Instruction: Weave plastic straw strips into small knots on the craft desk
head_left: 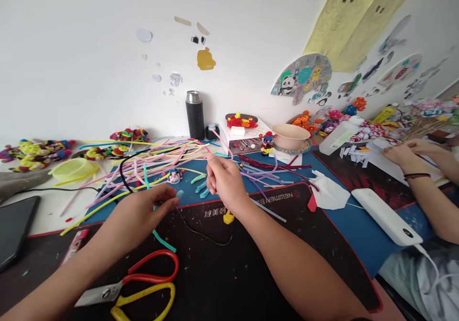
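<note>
Left hand (152,206), left of centre: thumb and forefinger pinched on 1 blue piece (180,194). Right hand (226,180), centre: fingers curled in; whether anything is gripped cannot be told. 1 figure (174,176) between them, judged already shaped; many stems (179,152) behind, apparently unworked. Scissors (126,279), lower left, unheld.

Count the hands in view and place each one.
4: your left hand beyond the scissors, your right hand near the picture's centre, and another person's near hand and far hand close together at the far right, over white paper.
</note>
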Demonstrator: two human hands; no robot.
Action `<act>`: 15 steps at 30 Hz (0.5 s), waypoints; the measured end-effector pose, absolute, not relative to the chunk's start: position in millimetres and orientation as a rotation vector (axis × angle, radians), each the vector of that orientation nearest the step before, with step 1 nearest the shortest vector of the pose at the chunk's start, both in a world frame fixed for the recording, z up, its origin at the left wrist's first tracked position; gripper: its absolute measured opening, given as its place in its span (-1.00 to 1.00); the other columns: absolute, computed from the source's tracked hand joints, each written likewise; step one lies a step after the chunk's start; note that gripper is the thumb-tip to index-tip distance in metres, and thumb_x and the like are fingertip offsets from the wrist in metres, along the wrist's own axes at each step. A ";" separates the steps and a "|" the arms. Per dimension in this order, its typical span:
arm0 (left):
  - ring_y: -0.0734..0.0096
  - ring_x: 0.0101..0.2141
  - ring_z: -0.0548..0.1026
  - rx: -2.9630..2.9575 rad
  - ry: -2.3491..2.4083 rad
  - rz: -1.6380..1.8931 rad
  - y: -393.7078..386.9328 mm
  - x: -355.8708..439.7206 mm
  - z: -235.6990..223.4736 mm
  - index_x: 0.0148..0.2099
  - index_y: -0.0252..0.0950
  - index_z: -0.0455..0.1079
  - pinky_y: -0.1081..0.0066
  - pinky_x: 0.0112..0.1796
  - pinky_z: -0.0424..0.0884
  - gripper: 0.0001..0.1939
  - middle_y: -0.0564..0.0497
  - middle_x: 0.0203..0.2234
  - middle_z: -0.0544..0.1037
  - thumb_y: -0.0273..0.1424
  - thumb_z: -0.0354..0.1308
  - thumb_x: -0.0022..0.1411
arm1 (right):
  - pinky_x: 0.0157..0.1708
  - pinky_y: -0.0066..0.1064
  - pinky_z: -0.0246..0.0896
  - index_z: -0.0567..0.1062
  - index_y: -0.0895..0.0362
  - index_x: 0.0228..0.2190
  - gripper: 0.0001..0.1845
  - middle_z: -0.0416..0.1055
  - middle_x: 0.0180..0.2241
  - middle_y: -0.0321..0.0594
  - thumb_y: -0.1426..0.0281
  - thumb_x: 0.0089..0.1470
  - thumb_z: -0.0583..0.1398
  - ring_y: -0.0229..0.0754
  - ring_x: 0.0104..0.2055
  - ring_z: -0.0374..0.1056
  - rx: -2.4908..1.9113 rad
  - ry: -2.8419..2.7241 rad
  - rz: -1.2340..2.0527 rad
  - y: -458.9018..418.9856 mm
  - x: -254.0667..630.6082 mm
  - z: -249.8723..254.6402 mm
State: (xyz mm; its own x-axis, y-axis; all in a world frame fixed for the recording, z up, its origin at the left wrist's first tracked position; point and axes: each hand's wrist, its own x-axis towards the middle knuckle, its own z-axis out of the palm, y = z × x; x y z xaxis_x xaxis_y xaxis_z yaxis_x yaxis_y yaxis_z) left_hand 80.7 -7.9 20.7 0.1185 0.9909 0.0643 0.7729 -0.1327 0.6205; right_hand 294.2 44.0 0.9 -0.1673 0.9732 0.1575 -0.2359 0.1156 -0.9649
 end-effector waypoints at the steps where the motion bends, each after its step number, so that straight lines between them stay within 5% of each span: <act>1: 0.07 -0.41 0.66 2.017 1.701 0.605 -3.1 86.1 23.2 -0.27 -0.07 0.58 0.30 -0.32 0.49 -0.65 0.02 -0.38 0.79 0.05 0.15 0.27 | -0.67 -0.44 -0.05 0.29 0.04 -0.57 -0.31 0.09 -0.74 -0.51 -0.21 0.29 0.27 -0.34 -0.75 0.11 -0.833 -1.189 1.346 47.3 295.6 1.1; 7: -0.04 -0.13 0.71 2.312 1.785 0.269 41.3 116.5 21.3 -0.18 -0.15 0.63 0.23 -0.13 0.51 -0.69 -0.12 -0.16 0.79 -0.15 0.11 0.36 | -0.69 -0.47 -0.05 0.31 0.05 -0.58 -0.33 0.11 -0.75 -0.52 -0.17 0.28 0.30 -0.37 -0.76 0.13 -0.800 -1.131 1.374 52.7 298.1 3.8; 15: -0.10 -0.16 0.72 2.389 1.797 0.106 68.7 132.8 -12.4 -0.22 -0.18 0.66 0.21 -0.16 0.47 -0.72 -0.19 -0.24 0.79 -0.23 0.13 0.37 | -0.67 -0.47 0.00 0.32 0.05 -0.57 -0.34 0.12 -0.75 -0.51 -0.14 0.32 0.29 -0.36 -0.76 0.13 -0.758 -1.126 1.396 54.3 301.0 6.3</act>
